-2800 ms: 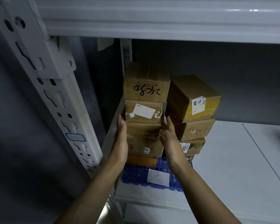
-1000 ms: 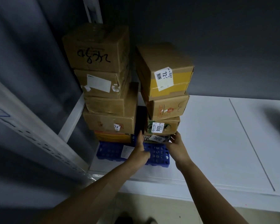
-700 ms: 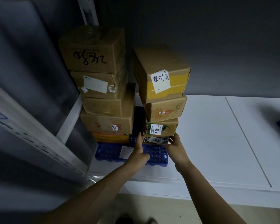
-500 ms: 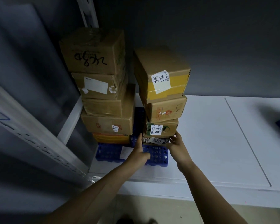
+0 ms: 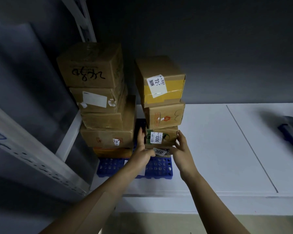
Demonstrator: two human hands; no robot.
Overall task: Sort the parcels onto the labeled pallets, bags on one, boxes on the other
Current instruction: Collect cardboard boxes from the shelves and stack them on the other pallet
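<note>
On the white shelf [image 5: 210, 149], a blue perforated pallet [image 5: 159, 168] carried two stacks of cardboard boxes standing side by side. Both hands reached to the lower part of the right-hand stack. The left hand [image 5: 142, 152] pressed flat against the left side of the box labelled 1006 [image 5: 161, 136], fingers extended upward in the gap between the stacks. The right hand [image 5: 181, 149] cupped that box's right corner, fingers spread and touching the cardboard, so the box was clamped between the two palms. Beneath it lay a thin parcel tagged 2012 [image 5: 160, 152], touching the pallet. Above rested a box with a red stamp [image 5: 164, 116] and a yellow-taped box [image 5: 161, 81]. The left stack was topped by a box with black handwriting [image 5: 90, 68].
</note>
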